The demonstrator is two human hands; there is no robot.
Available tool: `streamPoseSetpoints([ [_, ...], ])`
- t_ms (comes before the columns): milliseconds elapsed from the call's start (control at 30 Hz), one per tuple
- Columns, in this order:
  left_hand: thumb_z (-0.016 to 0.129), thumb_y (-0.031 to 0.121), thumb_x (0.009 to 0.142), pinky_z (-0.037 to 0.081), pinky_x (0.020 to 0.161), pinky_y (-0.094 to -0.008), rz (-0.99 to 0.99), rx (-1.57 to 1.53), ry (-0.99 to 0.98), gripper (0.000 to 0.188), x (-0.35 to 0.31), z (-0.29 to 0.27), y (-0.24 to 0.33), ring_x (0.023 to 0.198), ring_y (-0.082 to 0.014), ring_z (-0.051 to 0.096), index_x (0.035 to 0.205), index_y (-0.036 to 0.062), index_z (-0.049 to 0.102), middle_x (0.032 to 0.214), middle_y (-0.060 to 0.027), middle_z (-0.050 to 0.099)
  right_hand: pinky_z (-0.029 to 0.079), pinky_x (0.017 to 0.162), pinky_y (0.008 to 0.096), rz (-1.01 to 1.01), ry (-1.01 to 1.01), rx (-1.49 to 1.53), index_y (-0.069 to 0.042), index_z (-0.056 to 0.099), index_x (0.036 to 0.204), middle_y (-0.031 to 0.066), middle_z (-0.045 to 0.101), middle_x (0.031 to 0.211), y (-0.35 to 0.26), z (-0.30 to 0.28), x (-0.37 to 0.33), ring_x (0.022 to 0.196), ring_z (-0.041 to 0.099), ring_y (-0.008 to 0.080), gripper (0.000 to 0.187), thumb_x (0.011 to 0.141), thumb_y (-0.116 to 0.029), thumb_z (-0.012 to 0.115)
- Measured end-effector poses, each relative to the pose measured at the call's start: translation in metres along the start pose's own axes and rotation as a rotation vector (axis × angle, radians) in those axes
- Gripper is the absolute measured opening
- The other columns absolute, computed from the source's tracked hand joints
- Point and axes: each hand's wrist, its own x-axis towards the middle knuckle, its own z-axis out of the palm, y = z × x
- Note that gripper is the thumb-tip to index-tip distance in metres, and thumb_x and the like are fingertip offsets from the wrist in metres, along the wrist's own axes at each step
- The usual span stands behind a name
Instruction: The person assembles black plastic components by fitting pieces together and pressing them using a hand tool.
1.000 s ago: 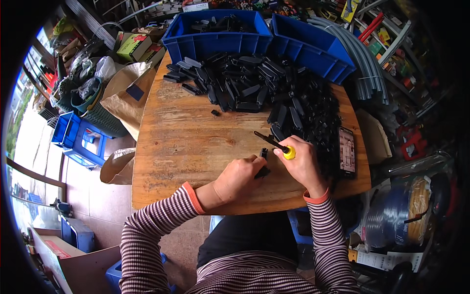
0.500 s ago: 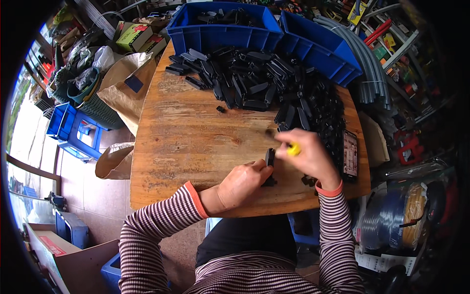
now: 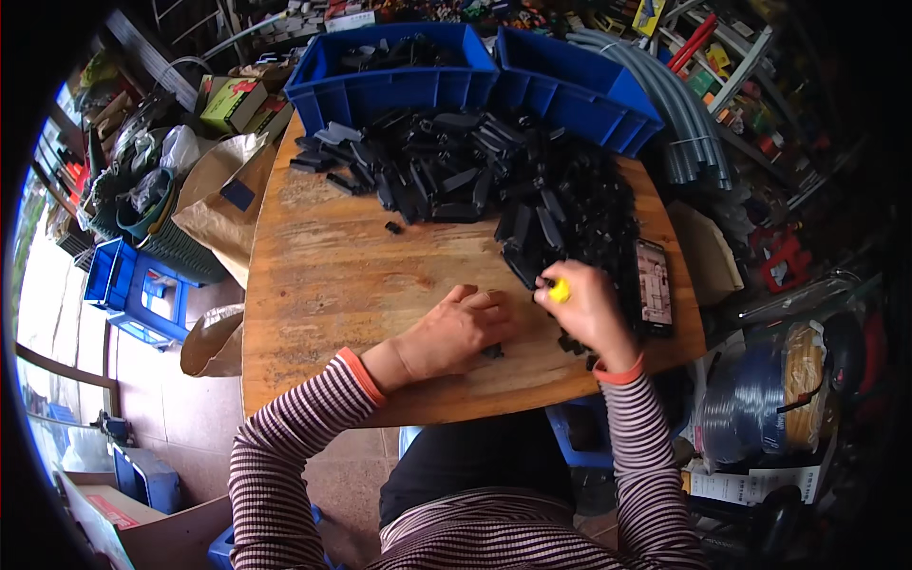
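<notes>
1. Here we are at the heap of black plastic pieces [image 3: 456, 180], our landmark, spread over the far and right part of the wooden table [image 3: 328, 275].
2. Our right hand [image 3: 591, 306] is at the heap's near edge, fingers wrapped round a yellow-handled tool [image 3: 560, 290]; we can't make out its working end.
3. Our left hand [image 3: 454, 331] is on the near side of the heap, apart from it, fingers curled.
4. Just under those left fingers, nearer to us than the heap, a dark piece [image 3: 492, 351] peeks out; whether we grip it, we cannot tell.
5. Small black bits [image 3: 571, 344] lie nearer us than the heap, beside our right wrist.
6. A lone black piece [image 3: 394, 228] sits just left of the heap's near edge.
7. Right of the heap, a phone [image 3: 654, 287] with its screen lit; behind the heap, two blue bins [image 3: 389, 92].
</notes>
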Motion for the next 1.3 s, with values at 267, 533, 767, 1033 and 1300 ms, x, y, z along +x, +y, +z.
streamPoseSetpoints([
  [267,0.065,0.010,0.072,0.044,0.088,-0.0368,-0.451,-0.185,0.072,0.039,0.016,0.006,-0.036,0.101,-0.0267,0.055,0.111,0.0068,0.060,0.100,-0.0097,0.056,0.051,0.065,0.0358,0.014,0.042,-0.124,-0.001,0.064,0.087,0.0130,0.064,0.083,0.015,0.004,-0.017,0.073,0.064,0.0305,0.014,0.077,-0.004,0.073],
  [533,0.058,0.003,0.074,0.045,0.082,-0.0354,-0.204,0.216,0.066,0.029,0.061,0.030,-0.032,0.091,-0.0249,0.056,0.102,0.0057,0.061,0.097,-0.0101,0.056,0.050,0.056,0.0249,0.317,0.066,0.417,0.001,0.064,0.090,0.0059,0.064,0.073,0.001,-0.044,-0.037,0.061,0.061,0.0106,0.012,0.083,-0.005,0.071],
  [767,0.064,0.010,0.079,0.049,0.078,-0.0394,-0.563,-0.245,0.019,0.025,0.042,-0.002,-0.009,0.087,-0.0301,0.061,0.103,0.0034,0.062,0.099,-0.0126,0.058,0.048,0.056,0.0217,0.290,0.034,0.549,0.001,0.064,0.088,0.0035,0.066,0.074,0.000,-0.051,-0.038,0.062,0.059,0.0077,0.013,0.085,-0.009,0.072],
  [1033,0.067,0.012,0.080,0.053,0.079,-0.0372,-0.720,-0.398,0.124,0.027,0.005,-0.011,0.024,0.091,-0.0324,0.064,0.105,0.0002,0.063,0.117,-0.0171,0.060,0.048,0.056,0.0259,-0.010,-0.064,0.304,0.003,0.062,0.087,0.0076,0.066,0.072,-0.006,-0.016,-0.016,0.059,0.059,0.0121,0.013,0.082,-0.004,0.072],
  [1300,0.062,0.007,0.075,0.056,0.080,-0.0324,0.030,-0.055,0.037,0.044,-0.012,0.001,0.011,0.108,-0.0267,0.057,0.118,-0.0002,0.059,0.126,-0.0138,0.057,0.045,0.055,0.0320,-0.041,-0.057,0.126,0.001,0.061,0.083,0.0130,0.059,0.067,-0.016,0.009,-0.007,0.057,0.056,0.0212,0.015,0.080,-0.006,0.074],
])
